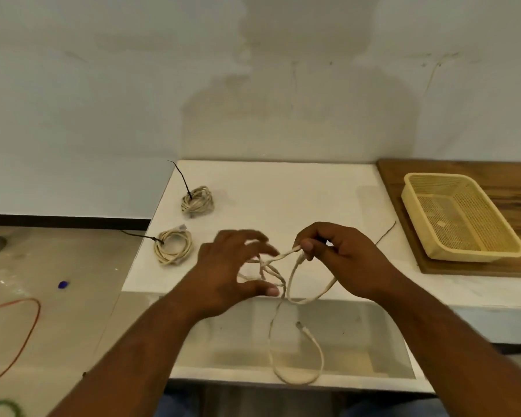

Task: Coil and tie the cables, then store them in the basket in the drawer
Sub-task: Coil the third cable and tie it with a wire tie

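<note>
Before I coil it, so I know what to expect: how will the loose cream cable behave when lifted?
Likely floppy: the loose cable sags in a loop below the right hand. Probably light, since a fingertip pinch carries it. Its plug end may swing.

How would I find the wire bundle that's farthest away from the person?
Find the white table. On its left side lie two tied coils; the far coil is the one nearer the wall. Its black tie pokes straight up, while the near coil has its tie lying sideways.
</note>
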